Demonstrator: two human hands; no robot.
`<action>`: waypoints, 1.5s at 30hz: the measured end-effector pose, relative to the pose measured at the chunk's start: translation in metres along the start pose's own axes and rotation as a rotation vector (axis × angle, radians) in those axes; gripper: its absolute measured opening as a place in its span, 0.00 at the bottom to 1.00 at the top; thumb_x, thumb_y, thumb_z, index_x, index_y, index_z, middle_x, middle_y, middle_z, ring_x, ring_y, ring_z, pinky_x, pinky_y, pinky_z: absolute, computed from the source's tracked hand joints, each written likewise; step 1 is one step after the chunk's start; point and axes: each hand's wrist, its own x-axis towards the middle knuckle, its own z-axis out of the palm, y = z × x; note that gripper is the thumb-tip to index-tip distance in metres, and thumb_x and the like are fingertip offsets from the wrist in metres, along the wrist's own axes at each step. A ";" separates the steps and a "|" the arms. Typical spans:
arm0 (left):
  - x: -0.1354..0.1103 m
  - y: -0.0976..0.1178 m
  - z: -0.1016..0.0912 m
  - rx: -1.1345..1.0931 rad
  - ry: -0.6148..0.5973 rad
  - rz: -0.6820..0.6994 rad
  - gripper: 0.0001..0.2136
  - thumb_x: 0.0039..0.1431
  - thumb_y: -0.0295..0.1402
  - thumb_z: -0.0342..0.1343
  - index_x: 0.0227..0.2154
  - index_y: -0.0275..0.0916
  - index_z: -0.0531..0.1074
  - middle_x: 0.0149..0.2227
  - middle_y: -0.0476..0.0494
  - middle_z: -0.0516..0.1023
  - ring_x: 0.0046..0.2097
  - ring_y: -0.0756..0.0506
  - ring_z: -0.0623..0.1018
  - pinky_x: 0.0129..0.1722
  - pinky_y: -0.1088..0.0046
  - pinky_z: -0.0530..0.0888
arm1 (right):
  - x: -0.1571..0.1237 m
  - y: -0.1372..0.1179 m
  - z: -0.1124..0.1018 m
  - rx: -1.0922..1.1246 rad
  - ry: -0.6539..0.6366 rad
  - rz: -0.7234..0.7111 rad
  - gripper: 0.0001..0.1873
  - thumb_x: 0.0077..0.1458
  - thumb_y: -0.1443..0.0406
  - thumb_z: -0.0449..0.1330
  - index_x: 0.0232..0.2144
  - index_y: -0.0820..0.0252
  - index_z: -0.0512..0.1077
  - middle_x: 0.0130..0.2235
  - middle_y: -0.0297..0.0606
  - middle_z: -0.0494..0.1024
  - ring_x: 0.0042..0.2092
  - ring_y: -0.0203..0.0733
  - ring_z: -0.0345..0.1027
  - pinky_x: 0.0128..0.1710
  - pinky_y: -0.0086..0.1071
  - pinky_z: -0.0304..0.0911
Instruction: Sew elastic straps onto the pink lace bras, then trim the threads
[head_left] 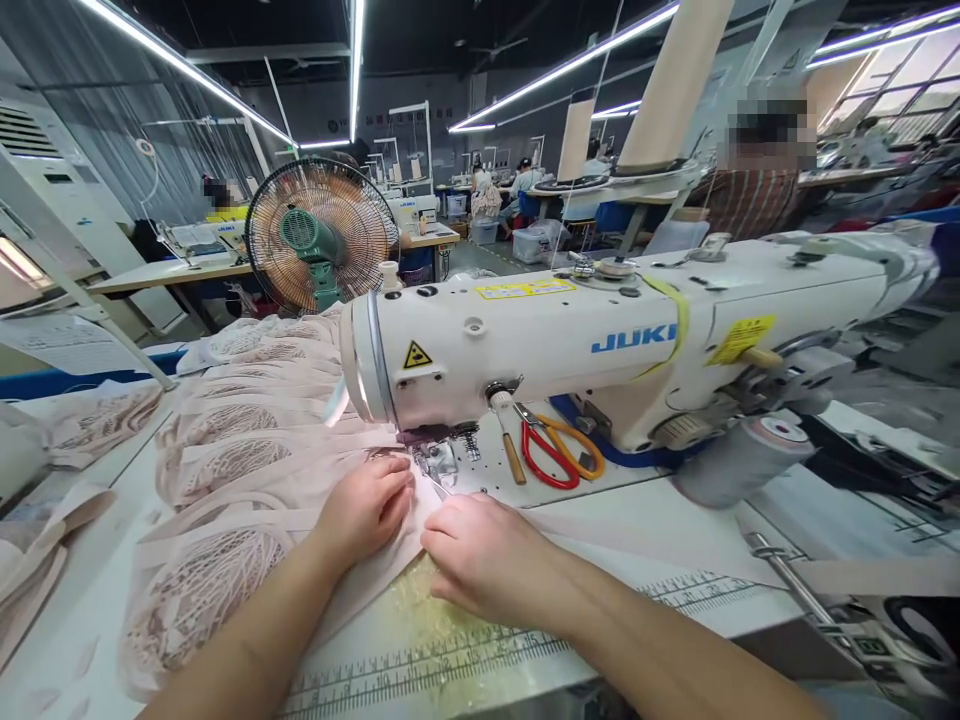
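My left hand (369,505) is closed, its fingers pressed together on pale pink fabric (409,530) just left of the needle area. Beside it, my right hand (487,550) has its fingers curled at the fabric's right edge; a thin metal piece shows at its fingertips, too small to name. Both hands are close to the presser foot (439,462) of a white sewing machine (525,330). A pale strip (645,540) runs in from the right, passing behind my right hand. Joined lace-patterned pieces (217,570) lie gathered along the left.
Red-and-orange-handled scissors (555,455) and a wooden-handled tool (514,455) lie under the machine arm. A thread cone (750,460) stands right. A printed ruler (450,660) runs along the front edge. Behind are a large fan (319,235) and people at other machines.
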 end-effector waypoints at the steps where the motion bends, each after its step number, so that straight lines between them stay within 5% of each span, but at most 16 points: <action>1: -0.001 -0.001 -0.001 -0.005 -0.004 0.010 0.13 0.61 0.29 0.45 0.37 0.36 0.76 0.44 0.38 0.80 0.44 0.43 0.79 0.42 0.67 0.78 | 0.000 0.000 0.000 0.006 0.012 -0.005 0.14 0.54 0.57 0.64 0.31 0.62 0.70 0.34 0.37 0.74 0.38 0.47 0.66 0.36 0.37 0.60; 12: -0.005 -0.015 -0.007 -0.089 -0.168 0.049 0.15 0.60 0.30 0.47 0.46 0.34 0.73 0.51 0.33 0.75 0.53 0.39 0.75 0.50 0.59 0.75 | 0.000 -0.001 -0.001 0.082 -0.015 -0.021 0.13 0.54 0.58 0.64 0.35 0.62 0.69 0.44 0.39 0.74 0.46 0.47 0.65 0.46 0.39 0.61; 22: -0.006 -0.025 -0.016 -0.179 -0.376 0.075 0.18 0.54 0.35 0.59 0.49 0.42 0.73 0.58 0.35 0.70 0.58 0.35 0.70 0.54 0.55 0.71 | -0.003 -0.002 -0.001 0.175 -0.104 -0.046 0.13 0.53 0.59 0.65 0.35 0.61 0.69 0.43 0.39 0.74 0.44 0.46 0.66 0.44 0.37 0.63; 29: -0.007 -0.023 -0.010 -0.148 -0.359 0.059 0.17 0.57 0.34 0.56 0.50 0.40 0.72 0.58 0.34 0.69 0.57 0.34 0.70 0.53 0.55 0.71 | -0.001 -0.004 0.004 0.204 -0.011 -0.010 0.10 0.52 0.69 0.61 0.38 0.63 0.68 0.47 0.43 0.72 0.50 0.49 0.63 0.50 0.40 0.62; 45: -0.003 -0.027 -0.014 -0.202 -0.349 0.064 0.15 0.58 0.33 0.55 0.48 0.41 0.74 0.58 0.35 0.69 0.57 0.37 0.71 0.54 0.56 0.71 | -0.002 -0.003 0.007 0.220 0.021 -0.054 0.11 0.52 0.69 0.60 0.40 0.62 0.69 0.48 0.43 0.72 0.50 0.47 0.63 0.52 0.41 0.60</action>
